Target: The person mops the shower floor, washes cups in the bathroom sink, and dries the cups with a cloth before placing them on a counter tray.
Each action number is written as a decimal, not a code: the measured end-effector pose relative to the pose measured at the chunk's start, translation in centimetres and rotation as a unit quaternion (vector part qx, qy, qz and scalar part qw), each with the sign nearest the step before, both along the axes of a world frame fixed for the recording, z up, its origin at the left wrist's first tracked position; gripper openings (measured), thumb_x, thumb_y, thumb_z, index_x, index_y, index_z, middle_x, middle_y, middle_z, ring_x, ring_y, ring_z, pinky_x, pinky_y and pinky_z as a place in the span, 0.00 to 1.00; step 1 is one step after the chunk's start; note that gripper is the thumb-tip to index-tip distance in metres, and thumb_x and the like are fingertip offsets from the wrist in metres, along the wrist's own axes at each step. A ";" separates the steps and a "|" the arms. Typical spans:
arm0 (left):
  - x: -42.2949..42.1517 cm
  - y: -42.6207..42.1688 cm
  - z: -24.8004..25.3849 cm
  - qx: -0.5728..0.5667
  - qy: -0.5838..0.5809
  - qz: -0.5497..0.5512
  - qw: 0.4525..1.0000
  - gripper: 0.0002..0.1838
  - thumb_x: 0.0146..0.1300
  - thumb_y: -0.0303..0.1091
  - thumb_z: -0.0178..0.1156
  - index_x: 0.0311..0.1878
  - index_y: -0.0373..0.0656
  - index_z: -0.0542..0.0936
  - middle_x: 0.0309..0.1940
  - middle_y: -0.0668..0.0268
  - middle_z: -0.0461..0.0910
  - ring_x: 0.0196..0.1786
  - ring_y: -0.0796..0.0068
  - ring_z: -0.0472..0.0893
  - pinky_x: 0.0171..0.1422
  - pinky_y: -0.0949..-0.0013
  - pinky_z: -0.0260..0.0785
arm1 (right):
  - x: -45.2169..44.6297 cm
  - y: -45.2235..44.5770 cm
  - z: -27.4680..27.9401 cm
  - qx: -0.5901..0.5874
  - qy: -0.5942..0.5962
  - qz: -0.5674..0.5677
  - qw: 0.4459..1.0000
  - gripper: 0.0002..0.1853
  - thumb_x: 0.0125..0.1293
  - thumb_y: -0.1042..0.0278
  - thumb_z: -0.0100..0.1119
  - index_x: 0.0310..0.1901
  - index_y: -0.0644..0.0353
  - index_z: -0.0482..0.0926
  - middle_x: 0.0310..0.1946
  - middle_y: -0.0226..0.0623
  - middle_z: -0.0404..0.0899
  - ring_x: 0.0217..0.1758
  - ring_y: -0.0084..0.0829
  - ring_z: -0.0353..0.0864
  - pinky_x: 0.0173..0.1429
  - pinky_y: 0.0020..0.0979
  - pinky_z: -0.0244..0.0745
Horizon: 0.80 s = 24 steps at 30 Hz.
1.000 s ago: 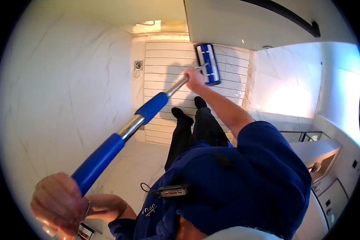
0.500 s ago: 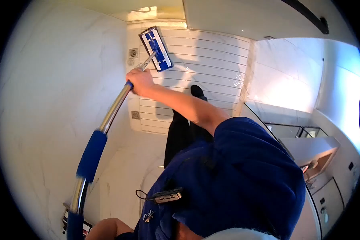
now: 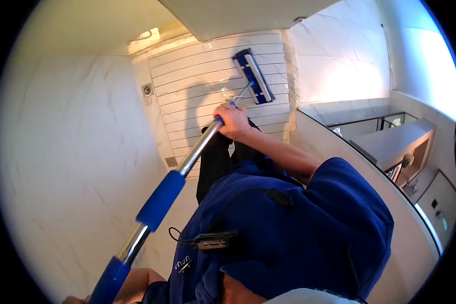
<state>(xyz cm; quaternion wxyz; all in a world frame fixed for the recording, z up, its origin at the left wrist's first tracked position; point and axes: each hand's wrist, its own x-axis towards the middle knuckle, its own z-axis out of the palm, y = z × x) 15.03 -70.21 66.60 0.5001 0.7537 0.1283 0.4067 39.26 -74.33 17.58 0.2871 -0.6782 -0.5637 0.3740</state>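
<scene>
My right hand [image 3: 232,121] is closed round the lower pole of a flat mop [image 3: 161,200], just below a blue collar. The silver pole carries blue foam sleeves and slants from the lower left up to the mop head [image 3: 254,77], a blue rectangle with white strips lying on the slatted floor. At the bottom left edge, part of my left hand [image 3: 75,300] shows against the topmost blue sleeve, closed on it; most of that hand is cut off by the frame.
White slatted floor [image 3: 180,96] lies beneath the mop, with drains [image 3: 147,90] along its left side. A marble-look wall [image 3: 76,152] rises on the left. To the right runs a glass panel edge [image 3: 339,133], with a shelf unit [image 3: 390,144] beyond it.
The mop head has slid right across the slatted floor, toward the right border. My right hand has moved right and slightly down with the pole, and the view has shifted.
</scene>
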 end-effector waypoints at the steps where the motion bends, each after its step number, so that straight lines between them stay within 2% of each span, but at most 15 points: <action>1: 0.0 0.9 -0.6 -0.020 -0.003 -0.035 0.999 0.10 0.46 0.28 0.67 0.29 0.40 0.74 0.21 0.66 0.74 0.25 0.71 0.76 0.34 0.66 0.66 | 1.0 -1.0 -0.8 -0.014 -0.010 -0.012 1.000 0.14 0.45 0.65 0.63 0.36 0.48 0.73 0.36 0.30 0.75 0.46 0.38 0.75 0.45 0.45 0.63; 2: 0.0 1.6 -1.7 -0.047 -0.005 -0.071 0.996 0.10 0.45 0.27 0.67 0.29 0.40 0.75 0.22 0.66 0.74 0.25 0.71 0.76 0.33 0.65 0.66 | 1.8 -2.0 -1.5 -0.030 -0.044 -0.029 0.998 0.14 0.45 0.65 0.63 0.36 0.49 0.73 0.35 0.31 0.75 0.45 0.39 0.75 0.45 0.44 0.65; 4: -0.1 4.0 -3.6 -0.106 -0.008 -0.149 0.983 0.11 0.44 0.26 0.68 0.29 0.39 0.75 0.22 0.65 0.75 0.25 0.69 0.76 0.33 0.65 0.66 | 3.5 -3.9 -2.5 -0.029 -0.032 -0.061 0.997 0.12 0.44 0.70 0.63 0.33 0.51 0.73 0.33 0.36 0.74 0.42 0.43 0.75 0.42 0.39 0.70; 6: 0.1 5.6 -6.9 -0.171 -0.001 -0.223 0.960 0.11 0.43 0.24 0.69 0.29 0.37 0.76 0.22 0.64 0.75 0.25 0.68 0.77 0.32 0.64 0.66 | 5.0 -5.7 -4.7 -0.006 -0.042 -0.101 0.994 0.12 0.43 0.75 0.61 0.32 0.53 0.73 0.32 0.37 0.73 0.41 0.43 0.75 0.43 0.39 0.71; 9: 1.7 5.4 -13.5 -0.265 0.010 -0.288 0.920 0.12 0.42 0.22 0.70 0.30 0.36 0.77 0.23 0.62 0.76 0.25 0.66 0.78 0.31 0.63 0.66 | 6.1 -8.5 -10.2 -0.090 -0.062 -0.131 0.985 0.13 0.43 0.77 0.60 0.33 0.55 0.73 0.34 0.36 0.73 0.44 0.43 0.75 0.44 0.37 0.71; 10: 2.7 4.6 -15.7 -0.290 -0.031 -0.256 0.922 0.14 0.40 0.25 0.72 0.19 0.41 0.73 0.14 0.68 0.73 0.14 0.74 0.70 0.23 0.68 0.61 | 6.2 -9.4 -12.2 -0.057 -0.087 -0.124 0.987 0.12 0.44 0.77 0.60 0.33 0.55 0.74 0.34 0.36 0.74 0.44 0.43 0.75 0.45 0.37 0.71; 11: 2.9 4.1 -17.0 -0.266 -0.007 -0.242 0.933 0.11 0.43 0.22 0.69 0.30 0.35 0.77 0.21 0.63 0.76 0.23 0.68 0.76 0.30 0.64 0.65 | 5.9 -10.0 -13.7 -0.025 -0.110 -0.116 0.987 0.12 0.44 0.77 0.60 0.34 0.55 0.74 0.34 0.37 0.74 0.44 0.43 0.75 0.46 0.38 0.71; 12: 2.3 3.3 -17.6 -0.267 -0.026 -0.205 0.941 0.11 0.43 0.22 0.69 0.29 0.35 0.77 0.21 0.64 0.75 0.22 0.69 0.75 0.29 0.64 0.65 | 5.2 -9.7 -13.7 -0.026 -0.111 -0.112 0.987 0.12 0.44 0.77 0.60 0.34 0.55 0.74 0.34 0.37 0.74 0.44 0.43 0.75 0.46 0.38 0.71; 13: 1.3 2.9 -17.9 -0.266 -0.044 -0.168 0.948 0.10 0.43 0.22 0.69 0.28 0.35 0.76 0.20 0.65 0.75 0.22 0.70 0.75 0.28 0.65 0.64 | 4.4 -9.2 -13.9 -0.087 -0.130 -0.118 0.981 0.12 0.44 0.77 0.61 0.34 0.55 0.75 0.34 0.37 0.74 0.44 0.43 0.75 0.47 0.38 0.71; 14: 0.0 2.5 -18.0 -0.268 -0.045 -0.162 0.949 0.10 0.43 0.22 0.69 0.28 0.35 0.76 0.20 0.65 0.75 0.22 0.70 0.75 0.28 0.65 0.64 | 3.5 -9.1 -14.0 -0.148 -0.147 -0.121 0.971 0.12 0.44 0.77 0.61 0.34 0.54 0.76 0.34 0.38 0.75 0.45 0.44 0.75 0.47 0.39 0.71; 17: -5.4 2.2 -17.9 -0.275 -0.059 -0.128 0.951 0.10 0.43 0.23 0.69 0.26 0.36 0.76 0.19 0.65 0.75 0.21 0.71 0.74 0.26 0.66 0.63 | 0.3 -7.4 -14.2 -0.129 -0.160 -0.046 0.978 0.12 0.43 0.75 0.62 0.33 0.54 0.76 0.35 0.38 0.75 0.46 0.43 0.75 0.48 0.40 0.71; 19: -9.9 2.7 -15.4 -0.268 -0.034 -0.094 0.958 0.09 0.41 0.23 0.68 0.24 0.39 0.76 0.18 0.67 0.75 0.20 0.74 0.73 0.24 0.68 0.61 | -3.9 -4.4 -12.7 -0.083 -0.149 -0.017 0.985 0.11 0.42 0.74 0.63 0.31 0.54 0.76 0.35 0.38 0.75 0.45 0.43 0.75 0.48 0.40 0.72; 21: -15.3 3.4 -12.3 -0.236 -0.008 -0.050 0.970 0.10 0.41 0.27 0.69 0.25 0.44 0.76 0.17 0.72 0.73 0.18 0.79 0.71 0.25 0.72 0.60 | -9.2 0.1 -10.6 -0.102 -0.143 0.016 0.984 0.11 0.42 0.74 0.63 0.30 0.54 0.76 0.35 0.38 0.75 0.45 0.43 0.75 0.47 0.40 0.72; 22: -16.9 3.3 -10.4 -0.145 0.008 -0.011 0.989 0.10 0.42 0.29 0.66 0.23 0.46 0.72 0.15 0.72 0.72 0.15 0.80 0.69 0.21 0.77 0.56 | -11.6 2.1 -9.5 -0.081 -0.131 0.039 0.987 0.11 0.42 0.73 0.63 0.30 0.53 0.76 0.35 0.38 0.75 0.45 0.43 0.75 0.47 0.40 0.72; 24: -18.0 2.6 -8.2 -0.107 -0.055 -0.018 0.993 0.08 0.46 0.32 0.58 0.20 0.47 0.69 0.14 0.72 0.71 0.15 0.78 0.68 0.22 0.74 0.58 | -16.3 5.8 -8.1 -0.041 -0.111 0.063 0.991 0.10 0.43 0.73 0.62 0.31 0.52 0.76 0.35 0.36 0.76 0.45 0.43 0.75 0.46 0.40 0.72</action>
